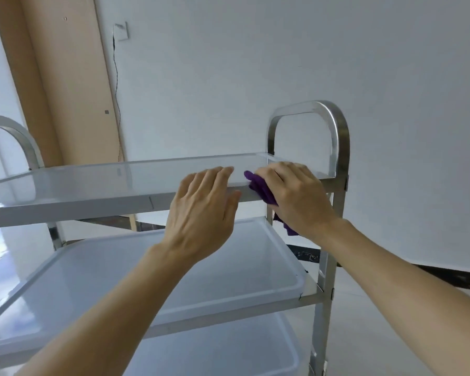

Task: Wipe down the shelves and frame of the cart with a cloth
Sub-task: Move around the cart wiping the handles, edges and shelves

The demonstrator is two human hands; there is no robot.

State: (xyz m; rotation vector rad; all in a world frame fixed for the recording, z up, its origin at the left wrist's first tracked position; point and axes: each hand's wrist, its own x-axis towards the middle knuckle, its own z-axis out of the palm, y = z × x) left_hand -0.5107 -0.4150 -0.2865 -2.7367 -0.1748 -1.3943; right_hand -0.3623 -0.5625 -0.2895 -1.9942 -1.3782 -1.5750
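Observation:
A steel cart (337, 147) with three white tray shelves stands in front of me. My right hand (296, 196) presses a purple cloth (261, 188) against the front rim of the top shelf (65, 202), close to the right upright. A tail of the cloth hangs below that wrist. My left hand (201, 210) rests flat on the same rim just left of the cloth, fingers together and holding nothing. The middle shelf (228, 299) and the bottom shelf (228, 356) lie below my arms.
A white wall rises behind the cart, with a wall socket (120, 31) and a thin cable hanging from it. A beige door frame (65, 85) stands at the back left. Pale floor shows to the right of the cart.

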